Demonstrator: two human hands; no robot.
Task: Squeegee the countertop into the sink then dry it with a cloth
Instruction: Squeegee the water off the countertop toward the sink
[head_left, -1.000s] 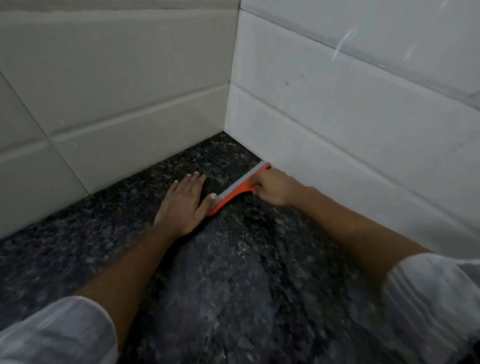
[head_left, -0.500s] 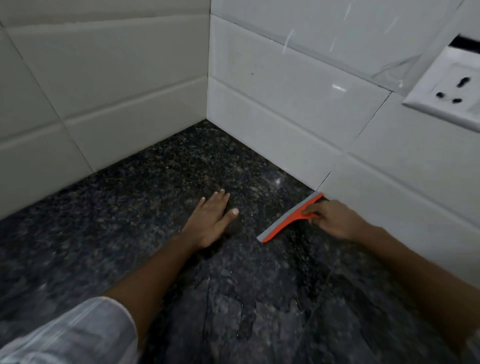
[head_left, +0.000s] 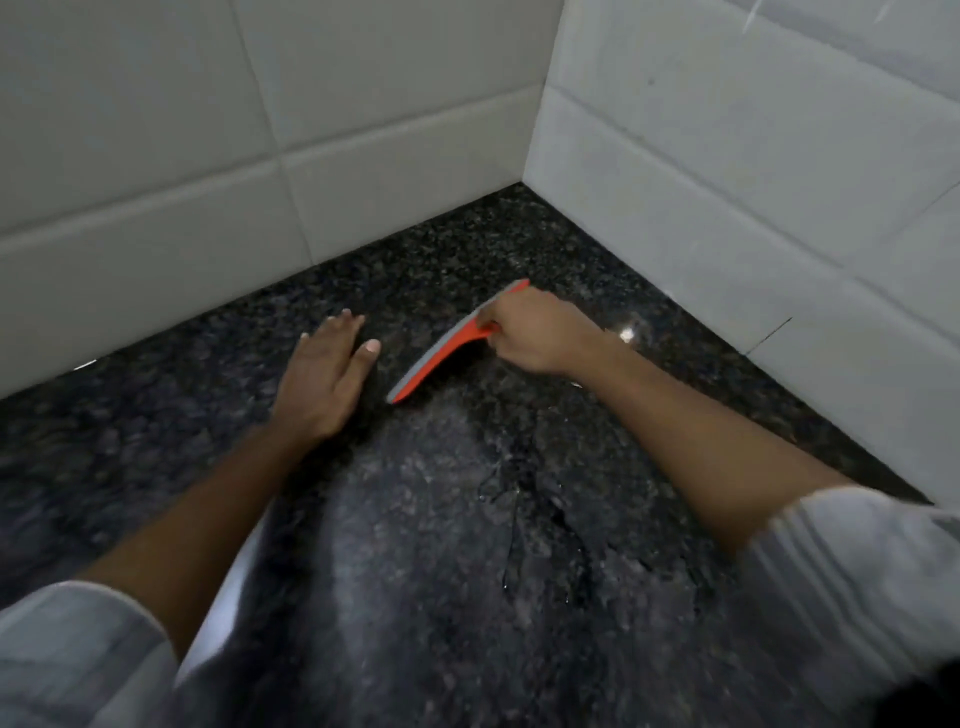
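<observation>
Your right hand (head_left: 535, 332) grips the handle of the orange plastic squeegee with the grey rubber blade (head_left: 447, 348); the fingers are curled round it. Your left hand (head_left: 324, 376) lies flat on the dark speckled granite countertop (head_left: 467, 519), fingers straight, holding nothing. The squeegee sits between the two hands, its free tip just beside your left thumb, its blade edge down on the stone. Its far end points toward the corner where the two white tiled walls (head_left: 727, 182) meet, beyond both hands.

Risks from this position:

1. Water streaks lie on the countertop nearer to you than either hand. If the blade lifts or tilts during a stroke, it will probably ride over the film and leave streaks behind.
2. No sink is in view. A stroke aimed the wrong way would push water toward the wall joint rather than the drain.
3. The flat left hand sits beside the blade's path; a stroke toward it would likely wet it or stall against it.
4. Neither the sink nor a drying cloth is visible, so judge the task as early in the squeegee stage.

Count: two hands, one squeegee, one countertop, two walls, two pale sleeves (head_left: 78, 660).
</observation>
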